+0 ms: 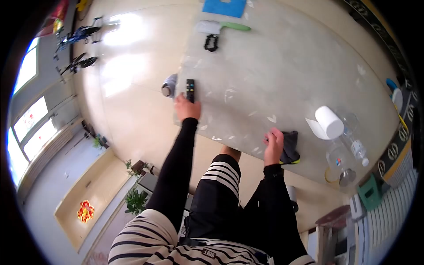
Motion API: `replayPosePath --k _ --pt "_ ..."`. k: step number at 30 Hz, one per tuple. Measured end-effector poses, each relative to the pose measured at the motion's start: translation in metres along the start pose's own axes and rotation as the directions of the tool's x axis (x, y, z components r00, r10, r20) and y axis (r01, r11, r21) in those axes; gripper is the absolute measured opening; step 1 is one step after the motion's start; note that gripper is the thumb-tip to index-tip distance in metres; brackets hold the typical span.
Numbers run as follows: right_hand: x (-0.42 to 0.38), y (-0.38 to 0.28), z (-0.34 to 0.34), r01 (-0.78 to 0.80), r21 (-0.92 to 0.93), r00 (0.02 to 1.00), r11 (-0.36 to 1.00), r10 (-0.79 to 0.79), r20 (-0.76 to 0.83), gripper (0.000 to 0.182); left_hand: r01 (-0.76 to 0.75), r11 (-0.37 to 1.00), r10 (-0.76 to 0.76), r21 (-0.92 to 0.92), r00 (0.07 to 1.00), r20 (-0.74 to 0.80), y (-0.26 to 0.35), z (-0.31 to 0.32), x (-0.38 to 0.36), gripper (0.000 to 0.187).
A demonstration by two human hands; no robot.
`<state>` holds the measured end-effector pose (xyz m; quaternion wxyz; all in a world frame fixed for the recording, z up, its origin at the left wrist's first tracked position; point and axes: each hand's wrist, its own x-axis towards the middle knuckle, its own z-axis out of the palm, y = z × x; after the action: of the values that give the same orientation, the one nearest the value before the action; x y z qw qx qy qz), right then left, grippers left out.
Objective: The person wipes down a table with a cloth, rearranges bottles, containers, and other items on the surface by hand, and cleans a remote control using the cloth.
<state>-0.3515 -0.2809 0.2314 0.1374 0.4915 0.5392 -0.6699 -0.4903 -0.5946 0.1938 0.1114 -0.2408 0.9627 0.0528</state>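
Observation:
My left hand (187, 108) is closed around the lower end of a black remote control (190, 88), which lies along the table's left edge. Just beyond that edge, next to my fingers, is a greyish bottle-like container (168, 86). My right hand (274, 145) is over the near edge of the table (265, 75), its fingers curled together. A small dark bit shows at the fingertips, and I cannot tell what it is. Right beside this hand lies a dark grey cloth item (289, 148) with a yellow-green edge, partly overlapped by the hand.
At the far end are a blue sheet (224, 6), a white tool with a green handle (236, 26) and a black frame-shaped object (211, 43). A white paper roll (329, 123) and a clear bottle (358, 150) stand at the right. A green stool (370, 194) is beyond the table.

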Motion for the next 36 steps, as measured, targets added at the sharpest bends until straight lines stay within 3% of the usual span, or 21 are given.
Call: replayPosePath --k 1,3,4,7,9,12,16,20,23,25,26,29,31,33,36 --pt "0.002 0.002 0.002 0.031 -0.039 0.999 0.999 -0.031 0.014 0.045 0.019 1.000 -0.019 0.009 1.000 0.023 -0.021 0.010 0.011 0.061" --pt "0.008 0.007 0.000 0.031 -0.122 0.999 0.992 -0.030 0.014 0.047 0.004 0.999 -0.017 0.048 0.966 0.259 -0.030 0.007 0.024 0.058" --pt "0.012 0.009 -0.001 0.050 -0.119 0.999 0.992 -0.049 0.017 0.048 -0.010 0.998 -0.009 0.064 0.956 0.293 -0.027 0.004 0.027 0.056" --pt "0.017 0.003 -0.005 0.064 -0.161 0.998 0.985 -0.061 0.025 0.047 -0.010 0.992 -0.032 0.127 0.946 0.322 -0.001 -0.012 0.023 0.051" --pt "0.017 0.003 -0.009 0.071 -0.178 0.997 0.981 -0.069 0.021 0.046 -0.024 0.997 0.003 0.076 0.964 0.266 0.024 -0.014 0.013 0.057" --pt "0.016 0.011 -0.019 0.047 -0.131 0.998 0.990 -0.051 -0.030 0.050 -0.183 0.977 0.205 -0.108 0.944 0.259 0.096 -0.008 -0.028 0.050" --pt "0.002 0.019 -0.040 0.062 -0.190 0.992 0.980 -0.081 -0.092 0.051 -0.398 0.837 0.520 -0.376 0.793 0.319 0.229 0.019 -0.098 0.050" --pt "-0.009 0.023 -0.076 0.044 -0.187 0.992 0.981 -0.065 -0.108 0.051 -0.449 0.796 0.594 -0.406 0.707 0.384 0.347 0.039 -0.138 0.048" --pt "-0.014 0.024 -0.100 0.032 -0.208 0.991 0.978 -0.058 -0.123 0.043 -0.506 0.781 0.622 -0.367 0.680 0.388 0.392 0.058 -0.146 0.045" --pt "-0.013 0.028 -0.105 0.002 -0.058 0.991 0.998 -0.010 -0.137 0.042 -0.538 0.774 0.633 -0.334 0.676 0.378 0.396 0.080 -0.147 0.045" --pt "-0.004 0.049 -0.110 -0.004 -0.077 0.994 0.997 -0.004 -0.109 0.043 -0.537 0.775 0.632 -0.332 0.669 0.392 0.393 0.076 -0.145 0.045" --pt "-0.002 0.028 -0.097 -0.018 -0.045 0.997 0.999 0.014 -0.081 0.038 -0.507 0.794 0.606 -0.336 0.701 0.376 0.368 0.045 -0.138 0.046" --pt "0.004 0.017 -0.081 -0.014 -0.040 1.000 0.999 0.013 -0.029 0.036 -0.512 0.785 0.595 -0.348 0.779 0.196 0.334 0.043 -0.112 0.042" --pt "0.017 0.012 -0.064 0.006 -0.023 0.999 1.000 -0.006 0.033 0.034 -0.409 0.831 0.482 -0.378 0.868 0.122 0.294 0.041 -0.065 0.040" --pt "0.040 -0.006 -0.024 0.058 0.018 0.986 0.998 -0.060 0.156 0.031 -0.304 0.911 0.288 -0.280 0.953 -0.098 0.228 0.028 0.020 0.044"
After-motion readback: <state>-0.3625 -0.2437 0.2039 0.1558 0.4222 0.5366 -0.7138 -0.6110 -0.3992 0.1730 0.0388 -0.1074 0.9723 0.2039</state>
